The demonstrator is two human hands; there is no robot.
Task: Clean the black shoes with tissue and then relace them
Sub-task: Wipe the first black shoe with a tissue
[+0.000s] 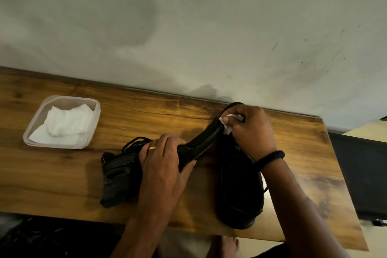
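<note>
second black shoe (238, 190) lies on wooden table (62, 184), near edge | left hand (161, 165) grips raised black shoe (201, 142) mid-length | right hand (251, 130) pinches tissue (227, 130) against its far end | plastic tub (29, 132) of spare tissues (65, 123) far left

A brown wooden desk (62, 174) runs along a pale wall (188, 27). On its left sits a clear plastic tub (97, 109) of white tissues (67, 125); at the right, by the front edge, lies a black shoe (238, 190). Between them a second shoe (117, 178) seems to rest one end on the wood
</note>
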